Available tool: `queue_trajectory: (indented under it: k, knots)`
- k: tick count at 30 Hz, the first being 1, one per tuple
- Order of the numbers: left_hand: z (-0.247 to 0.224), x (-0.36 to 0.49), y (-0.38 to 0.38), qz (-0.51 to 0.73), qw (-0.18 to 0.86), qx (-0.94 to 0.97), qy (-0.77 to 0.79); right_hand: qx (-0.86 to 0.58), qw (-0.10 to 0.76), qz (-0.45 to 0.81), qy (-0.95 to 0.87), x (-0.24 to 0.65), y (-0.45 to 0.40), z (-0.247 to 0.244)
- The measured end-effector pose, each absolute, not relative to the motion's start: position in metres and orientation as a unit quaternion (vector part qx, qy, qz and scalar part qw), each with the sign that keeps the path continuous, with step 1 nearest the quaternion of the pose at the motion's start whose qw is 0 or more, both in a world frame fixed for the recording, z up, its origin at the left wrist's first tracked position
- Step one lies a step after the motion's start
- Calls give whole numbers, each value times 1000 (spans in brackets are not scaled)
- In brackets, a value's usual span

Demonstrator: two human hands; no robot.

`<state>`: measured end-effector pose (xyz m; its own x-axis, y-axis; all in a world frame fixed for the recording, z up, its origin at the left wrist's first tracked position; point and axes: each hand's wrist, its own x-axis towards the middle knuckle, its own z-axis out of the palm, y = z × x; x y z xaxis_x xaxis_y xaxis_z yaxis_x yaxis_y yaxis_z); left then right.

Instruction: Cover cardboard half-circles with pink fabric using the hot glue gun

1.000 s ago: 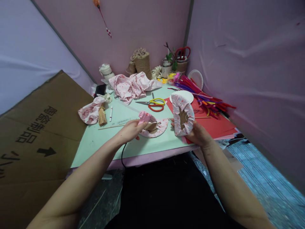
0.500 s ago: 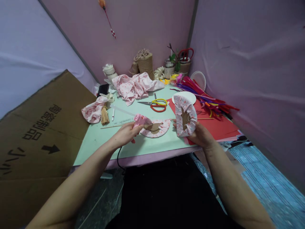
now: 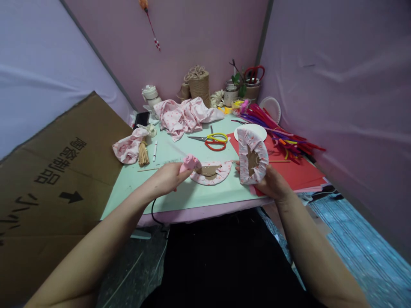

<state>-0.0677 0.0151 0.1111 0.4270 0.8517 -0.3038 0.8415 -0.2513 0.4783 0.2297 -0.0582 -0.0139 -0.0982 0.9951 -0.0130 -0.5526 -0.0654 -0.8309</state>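
My left hand (image 3: 171, 176) is wrapped round a pink glue gun (image 3: 189, 162), with a clear stick out of its back and a dark cord hanging below. In my right hand (image 3: 272, 183) is a cloth-covered half-round piece (image 3: 253, 157), held upright, its gathered pink floral fabric edging bare brown cardboard. A second cloth-covered half-round (image 3: 215, 179) lies flat on the table between my hands, straight edge away from me. Behind it a thin wooden stick (image 3: 279, 161) runs sideways, partly hidden by the held piece.
Yellow-and-red scissors (image 3: 215, 142) lie on the green tabletop (image 3: 128, 192). Pink cloth (image 3: 184, 117), twine (image 3: 198, 87) and pots stand behind. Red paper (image 3: 295, 173) and colourful pipe cleaners (image 3: 282, 134) are right; a bundle of sticks (image 3: 143, 154) and large cardboard (image 3: 73, 171) are left.
The glue gun has turned in my left hand, its back end now more towards me. The half-round in my right hand is tilted slightly differently. The whole view has shifted a little.
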Motion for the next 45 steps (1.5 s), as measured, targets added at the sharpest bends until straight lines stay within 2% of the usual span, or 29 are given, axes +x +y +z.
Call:
queue_trajectory:
  k: [3, 6, 10, 14, 17, 20, 25, 27, 32, 37, 41, 43, 45]
  knots:
    - [123, -63, 17, 10, 205, 831, 517, -325, 589, 652, -350, 229, -59, -13]
    - [138, -64, 18, 77, 166, 826, 533, -326, 588, 653, -347, 230, -59, -13]
    - [142, -74, 19, 150, 239, 772, 569, -325, 589, 658, -338, 230, -59, -14]
    - [122, -84, 16, 201, 356, 727, 551, -333, 586, 653, -345, 231, -58, -15]
    - [104, -92, 11, 222, 377, 703, 561, -343, 583, 650, -347, 230, -58, -14]
    - [94, -110, 4, 214, 306, 705, 603, -355, 579, 644, -352, 229, -59, -12]
    - [81, -168, -6, 188, 70, 737, 645, -385, 561, 605, -413, 226, -60, -8]
    - [71, -194, -9, 141, 12, 731, 667, -397, 555, 575, -452, 227, -62, -2]
    - [47, -236, -14, 64, -11, 717, 694, -456, 455, 425, -636, 227, -61, 38]
    - [42, -255, -14, 31, -6, 710, 703, -522, 291, 225, -770, 210, -36, 69]
    - [63, -246, -22, -9, -42, 699, 714, -506, 213, 189, -814, 197, -13, 64]
    - [78, -223, -23, 64, -59, 712, 697, -502, 200, 186, -821, 192, -7, 58]
    - [89, -187, -17, 169, -44, 777, 604, -498, 199, 186, -823, 187, -6, 55]
